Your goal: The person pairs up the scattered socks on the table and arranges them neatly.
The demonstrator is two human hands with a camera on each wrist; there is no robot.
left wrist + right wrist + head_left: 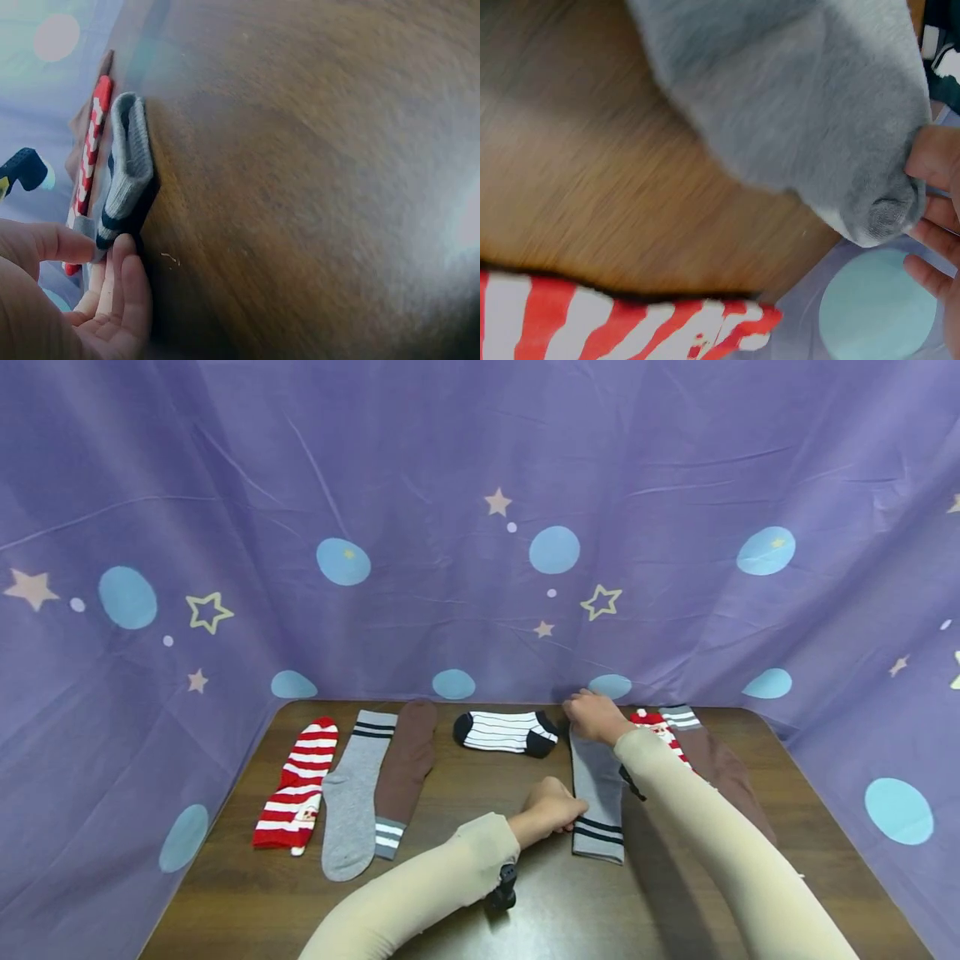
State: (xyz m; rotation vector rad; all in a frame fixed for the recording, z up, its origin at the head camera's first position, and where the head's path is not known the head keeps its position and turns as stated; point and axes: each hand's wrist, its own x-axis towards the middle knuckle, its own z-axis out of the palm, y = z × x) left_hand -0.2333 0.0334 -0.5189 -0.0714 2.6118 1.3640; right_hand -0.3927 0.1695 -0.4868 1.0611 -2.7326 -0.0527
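Note:
A grey sock with two black stripes lies lengthwise on the table, cuff towards me. My left hand pinches its left edge near the stripes. In the left wrist view, thumb and fingers meet on the sock, and its cuff opening gapes slightly off the table. At the far end my right hand pinches the toe; the right wrist view has thumb and fingers at the tip of the grey sock. Left of that hand is a white ankle sock with black toe and heel.
Left on the wooden table lie a red-and-white striped sock, a grey sock and a brown sock. Beyond my right forearm are another red-and-white sock and a brown sock. A purple curtain surrounds the table.

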